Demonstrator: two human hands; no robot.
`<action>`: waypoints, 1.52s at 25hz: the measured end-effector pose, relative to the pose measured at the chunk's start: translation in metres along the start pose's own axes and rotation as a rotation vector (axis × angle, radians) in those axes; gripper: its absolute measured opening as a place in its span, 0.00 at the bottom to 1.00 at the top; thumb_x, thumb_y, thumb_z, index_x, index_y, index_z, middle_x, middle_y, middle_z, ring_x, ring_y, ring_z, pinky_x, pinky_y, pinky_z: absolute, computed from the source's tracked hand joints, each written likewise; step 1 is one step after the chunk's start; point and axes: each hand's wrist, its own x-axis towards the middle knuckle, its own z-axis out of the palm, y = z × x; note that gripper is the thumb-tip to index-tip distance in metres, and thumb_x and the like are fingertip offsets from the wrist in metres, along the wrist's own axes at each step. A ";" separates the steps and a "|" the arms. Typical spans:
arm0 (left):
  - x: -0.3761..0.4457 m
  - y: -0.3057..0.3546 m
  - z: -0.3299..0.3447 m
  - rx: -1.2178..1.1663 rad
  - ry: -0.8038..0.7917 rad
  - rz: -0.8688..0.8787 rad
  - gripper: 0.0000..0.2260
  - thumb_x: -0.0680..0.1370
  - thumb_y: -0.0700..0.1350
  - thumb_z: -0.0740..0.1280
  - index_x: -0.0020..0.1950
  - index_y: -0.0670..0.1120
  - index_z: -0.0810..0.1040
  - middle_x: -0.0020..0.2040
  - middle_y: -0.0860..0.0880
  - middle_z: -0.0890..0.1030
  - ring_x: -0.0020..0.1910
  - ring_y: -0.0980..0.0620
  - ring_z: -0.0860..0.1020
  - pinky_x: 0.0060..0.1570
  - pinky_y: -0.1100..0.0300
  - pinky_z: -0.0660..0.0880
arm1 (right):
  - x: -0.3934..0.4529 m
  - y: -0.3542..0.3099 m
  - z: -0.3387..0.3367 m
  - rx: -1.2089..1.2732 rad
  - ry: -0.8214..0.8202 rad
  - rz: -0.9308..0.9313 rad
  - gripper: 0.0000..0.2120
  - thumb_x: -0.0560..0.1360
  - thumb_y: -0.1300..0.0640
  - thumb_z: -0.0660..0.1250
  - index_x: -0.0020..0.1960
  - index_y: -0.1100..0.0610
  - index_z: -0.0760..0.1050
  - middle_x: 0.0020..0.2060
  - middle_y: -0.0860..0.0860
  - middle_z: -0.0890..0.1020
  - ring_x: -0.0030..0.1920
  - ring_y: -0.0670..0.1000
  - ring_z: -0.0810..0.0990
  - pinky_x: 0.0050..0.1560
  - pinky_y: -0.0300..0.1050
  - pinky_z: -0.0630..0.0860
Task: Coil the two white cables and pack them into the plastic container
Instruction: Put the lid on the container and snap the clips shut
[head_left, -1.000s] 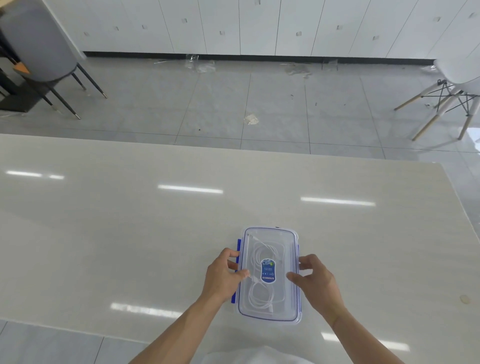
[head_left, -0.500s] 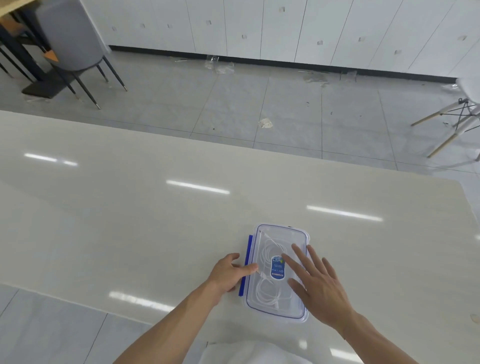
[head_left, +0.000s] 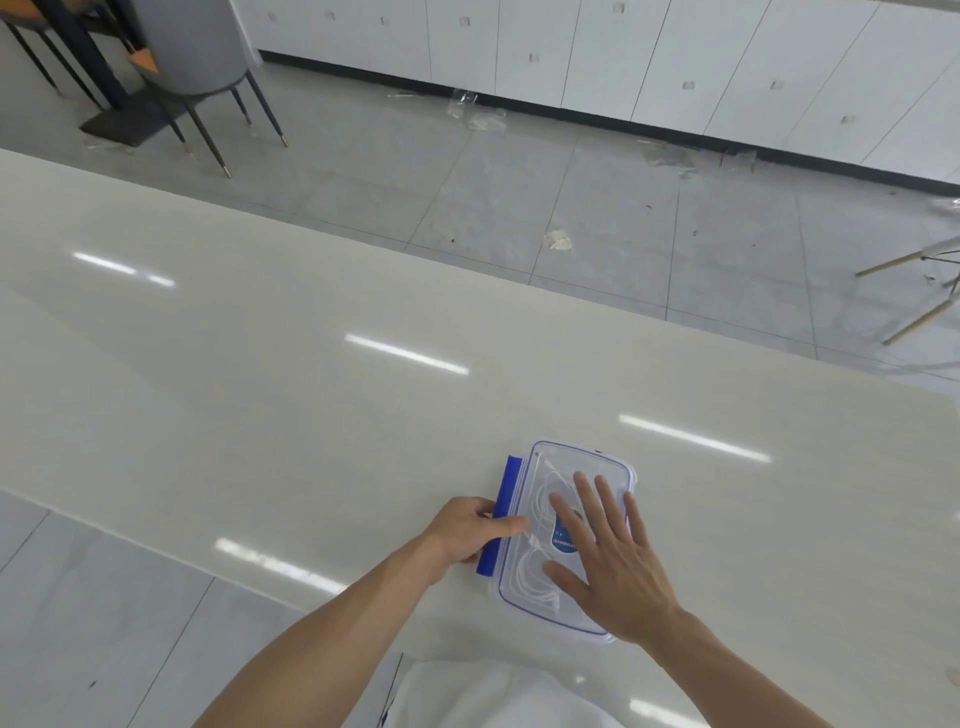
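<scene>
Head view, lower centre: right hand (head_left: 608, 564) flat, fingers spread, on container (head_left: 566, 535) lid; left hand (head_left: 470, 527) curled against its blue latch (head_left: 497, 514); cables (head_left: 535, 582) inside.

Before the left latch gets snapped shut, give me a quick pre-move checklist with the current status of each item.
1. Cables inside the container: ok.
2. Lid seated on container: ok, looks flush.
3. Right hand pressing flat on lid: ok.
4. Left hand at the blue latch: ok.
5. Left latch closed: not ok, it sticks outward.
6. Right-side latch closed: cannot tell.
</scene>
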 end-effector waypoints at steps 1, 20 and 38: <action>0.001 0.000 -0.001 -0.004 0.006 0.003 0.19 0.65 0.60 0.78 0.51 0.52 0.83 0.47 0.54 0.87 0.46 0.53 0.86 0.48 0.55 0.84 | 0.000 -0.001 0.001 -0.003 0.002 0.000 0.37 0.79 0.30 0.48 0.81 0.49 0.54 0.81 0.55 0.51 0.80 0.60 0.49 0.76 0.62 0.50; -0.006 0.003 0.021 0.663 0.245 0.188 0.19 0.78 0.63 0.59 0.49 0.49 0.77 0.45 0.51 0.83 0.38 0.52 0.81 0.42 0.57 0.82 | 0.000 0.001 0.012 0.043 0.055 0.008 0.36 0.79 0.30 0.49 0.81 0.48 0.55 0.81 0.54 0.52 0.81 0.59 0.48 0.78 0.62 0.50; -0.012 0.001 0.030 0.893 0.346 0.289 0.19 0.83 0.59 0.54 0.59 0.47 0.75 0.55 0.48 0.83 0.47 0.50 0.82 0.40 0.61 0.75 | 0.003 0.002 0.017 0.054 0.050 -0.001 0.36 0.79 0.30 0.48 0.81 0.48 0.54 0.82 0.54 0.52 0.81 0.59 0.47 0.77 0.64 0.49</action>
